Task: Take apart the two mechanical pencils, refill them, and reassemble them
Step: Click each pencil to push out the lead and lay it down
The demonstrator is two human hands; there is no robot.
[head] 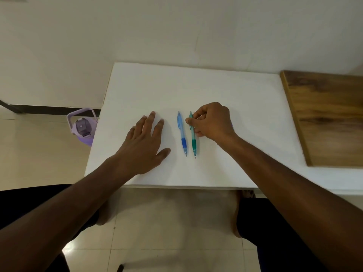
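Two mechanical pencils lie side by side on the white table, tips toward the person; both are between the hands. The blue pencil lies well clear of the left hand and just beside the right hand; no finger touches it. The green pencil lies directly under the right hand's fingertips.

Left hand: flat on the table, palm down, fingers straight and spread; it holds nothing. Right hand: fingers curled, thumb and forefinger closing on the upper barrel of the green pencil; the pencil appears still to rest on the table, so whether the pinch is fully made cannot be told.

Handling, as judged: each pencil is light, stiff and slender; the smooth translucent barrel is likely slippery; the darker grip sleeve near the tip gives the surer hold. Both pencils look fully assembled; disassembly has not begun. Take hold at the grip sleeve with one hand and at the cap end with the other; the thin lead tip is fragile and should not bear load; small parts may roll.

Beyond the left hand, a purple bottle stands on the floor; beyond the right hand lies a wooden board.
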